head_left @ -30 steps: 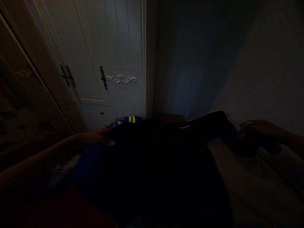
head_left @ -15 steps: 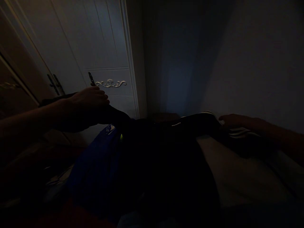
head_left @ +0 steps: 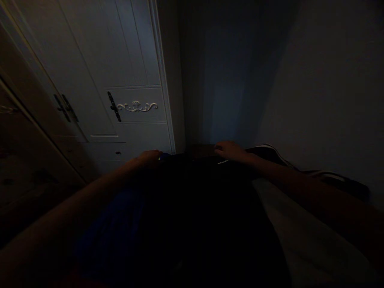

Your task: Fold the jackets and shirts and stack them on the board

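Observation:
A black garment (head_left: 207, 208), probably a jacket, lies spread out before me with small white lettering near its top edge. Its right sleeve (head_left: 270, 150), trimmed with pale stripes, stretches off to the right. My left hand (head_left: 149, 157) rests at the garment's upper left edge, where its fingers blend into the dark cloth. By the upper edge, above the lettering, is my right hand (head_left: 231, 151); its fingers are loosely bent, with a small gap to the thumb. The left sleeve cannot be made out. Blue fabric (head_left: 111, 224) shows beside the garment under my left forearm.
A white wardrobe (head_left: 135, 60) with dark handles and a scroll ornament stands at the back left. A pale wall (head_left: 324, 80) rises at the right. Light-coloured bedding or cloth (head_left: 300, 224) lies under the garment. The room is very dark.
My left hand, earlier closed on the raised left sleeve, has come right and down to the garment's edge. My right hand has moved left from the right sleeve to the top edge.

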A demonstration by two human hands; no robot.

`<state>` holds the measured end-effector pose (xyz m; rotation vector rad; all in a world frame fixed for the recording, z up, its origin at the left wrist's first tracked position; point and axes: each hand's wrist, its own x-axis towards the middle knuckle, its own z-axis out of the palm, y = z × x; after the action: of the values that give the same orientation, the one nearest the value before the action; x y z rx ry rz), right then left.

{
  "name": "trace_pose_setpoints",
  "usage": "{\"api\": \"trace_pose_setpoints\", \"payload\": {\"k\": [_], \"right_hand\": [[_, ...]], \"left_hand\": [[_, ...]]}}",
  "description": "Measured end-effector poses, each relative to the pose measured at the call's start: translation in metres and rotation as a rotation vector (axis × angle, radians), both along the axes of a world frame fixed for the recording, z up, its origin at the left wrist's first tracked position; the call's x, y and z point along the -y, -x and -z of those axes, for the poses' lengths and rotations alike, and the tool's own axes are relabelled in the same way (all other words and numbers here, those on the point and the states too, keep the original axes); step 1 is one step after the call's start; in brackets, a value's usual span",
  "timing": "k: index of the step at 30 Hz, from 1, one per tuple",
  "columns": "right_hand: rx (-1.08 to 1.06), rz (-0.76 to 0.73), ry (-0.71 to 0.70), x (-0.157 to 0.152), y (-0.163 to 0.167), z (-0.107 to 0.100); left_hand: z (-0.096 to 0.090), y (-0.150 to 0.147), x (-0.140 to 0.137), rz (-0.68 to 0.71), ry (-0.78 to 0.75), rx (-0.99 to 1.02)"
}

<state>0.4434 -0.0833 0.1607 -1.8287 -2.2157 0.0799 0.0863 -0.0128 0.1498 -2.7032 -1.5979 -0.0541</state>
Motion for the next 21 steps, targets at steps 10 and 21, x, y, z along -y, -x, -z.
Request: {"api": "trace_pose_setpoints", "payload": {"k": [10, 21], "right_hand": [[-0.160, 0.062, 0.186, -0.150, 0.112, 0.083], [-0.479, 0.350, 0.415, -0.203, 0.077, 0.114]], "left_hand": [[0.120, -0.059, -0.016, 0.001, -0.137, -0.107], [0.153, -0.050, -0.014, -0.038, -0.144, 0.066]]}}
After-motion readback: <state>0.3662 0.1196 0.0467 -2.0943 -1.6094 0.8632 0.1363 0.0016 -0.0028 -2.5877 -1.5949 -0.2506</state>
